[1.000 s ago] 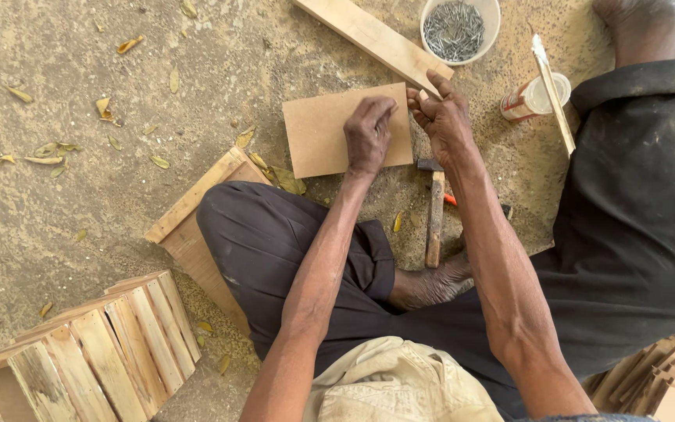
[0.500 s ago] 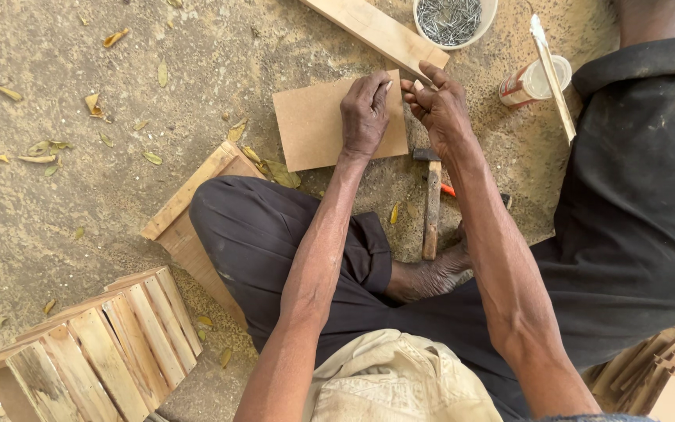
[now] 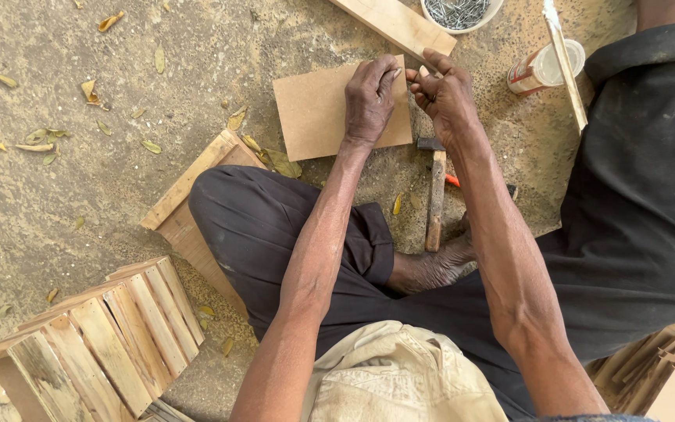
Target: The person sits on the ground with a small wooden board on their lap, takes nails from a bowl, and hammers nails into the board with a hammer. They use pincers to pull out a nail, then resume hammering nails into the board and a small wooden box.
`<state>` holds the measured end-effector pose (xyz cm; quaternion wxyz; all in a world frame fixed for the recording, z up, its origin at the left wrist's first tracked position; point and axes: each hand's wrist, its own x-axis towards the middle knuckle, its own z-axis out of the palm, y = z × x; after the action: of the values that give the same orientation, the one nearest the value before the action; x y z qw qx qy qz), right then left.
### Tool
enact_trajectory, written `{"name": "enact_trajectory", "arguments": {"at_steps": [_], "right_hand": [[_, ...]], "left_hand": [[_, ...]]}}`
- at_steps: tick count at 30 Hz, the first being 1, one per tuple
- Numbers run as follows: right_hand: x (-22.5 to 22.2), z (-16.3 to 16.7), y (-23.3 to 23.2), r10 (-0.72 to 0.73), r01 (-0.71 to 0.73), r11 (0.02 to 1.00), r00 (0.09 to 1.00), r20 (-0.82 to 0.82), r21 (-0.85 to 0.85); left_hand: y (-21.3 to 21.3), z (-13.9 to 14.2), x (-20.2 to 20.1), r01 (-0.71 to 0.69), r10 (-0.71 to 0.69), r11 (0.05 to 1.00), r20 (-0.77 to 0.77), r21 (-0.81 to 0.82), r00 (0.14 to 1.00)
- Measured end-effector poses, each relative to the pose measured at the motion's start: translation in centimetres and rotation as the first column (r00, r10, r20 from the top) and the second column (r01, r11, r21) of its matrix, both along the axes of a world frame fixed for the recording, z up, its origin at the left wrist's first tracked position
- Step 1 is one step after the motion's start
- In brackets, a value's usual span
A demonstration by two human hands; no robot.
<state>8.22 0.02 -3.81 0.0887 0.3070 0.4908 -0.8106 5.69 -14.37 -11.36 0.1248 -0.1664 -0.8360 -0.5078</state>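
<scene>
Sandy ground (image 3: 80,195): coarse, tan, strewn with dry yellow leaves; carries every item below.

Slatted wooden panel (image 3: 95,344): pale planks side by side, lower left corner, well apart from the hands.

Wooden frame piece (image 3: 189,203): light timber, lying partly under the seated person's dark-trousered knee.

Long plank (image 3: 396,23): pale, set diagonally at the top edge, just beyond the board.

Brown board (image 3: 314,113): flat, thin, roughly square sheet of plain matte brown with clean edges and no markings; lies flat on the ground ahead of the crossed legs, its right portion under the left hand.

Hammer (image 3: 435,195): wooden handle, dark metal head, lying on the ground below the right hand, handle pointing toward the bare foot.

White bowl (image 3: 462,12): round, holding a heap of grey nails, top edge beside the plank.

Cylindrical can (image 3: 541,66): white top, red and pale label band, right of the hands; a thin wooden strip (image 3: 564,62) lies across it.

Left hand (image 3: 370,98): curled, resting on the board's right part, fingertips pinched together at the upper edge.

Right hand (image 3: 445,94): closed into a loose fist just beside the left, fingertips nearly meeting it; what they pinch is too small to tell.
</scene>
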Motion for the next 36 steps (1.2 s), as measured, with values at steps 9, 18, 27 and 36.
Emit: {"name": "enact_trajectory", "arguments": {"at_steps": [9, 18, 27, 36], "right_hand": [[4.3, -2.5, 1.1, 0.256, -0.058, 0.696, 0.951, -0.172, 0.715], [17.5, 0.6, -2.1, 0.33, -0.341, -0.126, 0.871, 0.363, 0.932], [15.9, 2.5, -1.5, 0.242, -0.57, 0.427, 0.82, 0.519, 0.702], [17.0, 2.7, 0.3, 0.061, -0.067, 0.99, 0.997, 0.049, 0.128]], "left_hand": [[0.4, -3.0, -0.8, -0.003, 0.002, 1.0, -0.061, -0.013, 0.998], [0.5, -3.2, -0.2, 0.005, -0.002, 0.999, -0.066, 0.037, 0.998], [0.4, -2.8, 0.0, -0.014, 0.01, 0.999, -0.105, -0.032, 0.994], [0.1, -2.9, -0.1, -0.034, 0.027, 0.997, -0.094, -0.069, 0.995]]}}
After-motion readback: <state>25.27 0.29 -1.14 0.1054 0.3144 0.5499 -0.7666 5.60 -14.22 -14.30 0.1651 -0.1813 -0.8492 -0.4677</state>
